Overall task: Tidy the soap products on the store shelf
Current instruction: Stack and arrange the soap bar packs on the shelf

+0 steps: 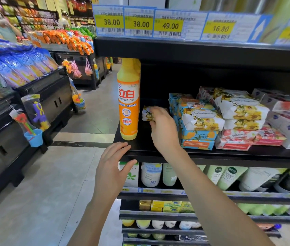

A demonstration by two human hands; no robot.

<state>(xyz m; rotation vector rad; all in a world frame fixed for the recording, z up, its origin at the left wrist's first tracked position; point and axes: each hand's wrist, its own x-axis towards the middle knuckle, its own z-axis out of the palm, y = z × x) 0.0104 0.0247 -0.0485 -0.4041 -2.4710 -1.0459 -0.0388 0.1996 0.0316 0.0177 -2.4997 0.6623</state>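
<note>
Soap bar [147, 113] in yellow-flowered paper is at the left end of the black shelf [229, 155], set back in the gap between the tall orange bottle [128, 103] and the stacked bars [202, 119] to its right. The right hand [163, 128] grasps it, fingers curled over the top and thumb at the near side. Whether the bar rests on the board or is lifted just off it, I cannot tell.

The left hand [112, 167] holds nothing. Its fingers lie relaxed on the front lip of the shelf, just in front of the bottle.

This 1 bar should handle as a light, stiff block that keeps its shape under a firm pinch. The paper wrap looks thin and smooth, so it may slide a little or crease. The best hold is probably across the 2 long sides, not on the folded ends, where the paper could tear open.

The bottle stands just beside the bar and looks tall for its base. A careless wrist could likely tip it off the open end of the shelf.
</note>
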